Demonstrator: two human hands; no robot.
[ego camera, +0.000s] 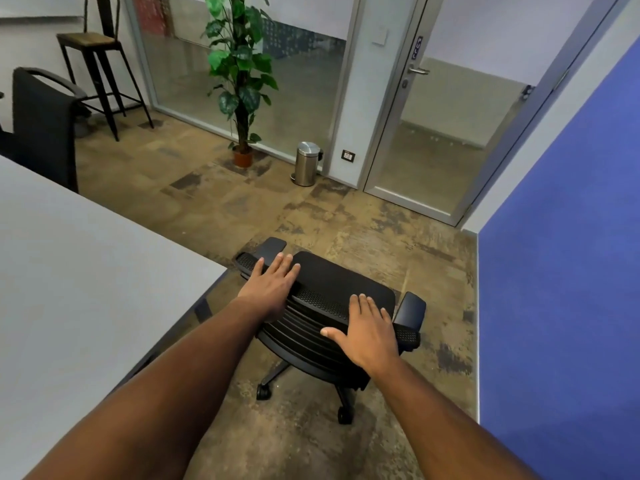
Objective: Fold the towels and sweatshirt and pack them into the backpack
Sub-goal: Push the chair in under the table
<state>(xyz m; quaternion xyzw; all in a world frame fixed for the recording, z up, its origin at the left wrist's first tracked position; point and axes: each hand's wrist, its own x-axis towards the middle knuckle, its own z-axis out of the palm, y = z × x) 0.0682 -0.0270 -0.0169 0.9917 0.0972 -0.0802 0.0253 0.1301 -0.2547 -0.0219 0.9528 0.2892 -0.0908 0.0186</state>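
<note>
Your left hand (268, 289) and right hand (369, 329): fingers straight, loosely together, flat on the black office chair (341, 289) backrest, beside the counter (86, 289) corner.

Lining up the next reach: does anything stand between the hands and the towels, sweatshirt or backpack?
Cannot say: no towels, sweatshirt or backpack show. Both the left hand and the right hand lie flat on the backrest of a black office chair, beside the grey table.

An office chair (332, 306) stands on the floor (346, 216) just right of the tabletop (86, 271), both hands resting on its backrest top, while a potted plant (240, 81) and bin (306, 163) stand beyond it by the glass wall, a stool (97, 71) far left.
</note>
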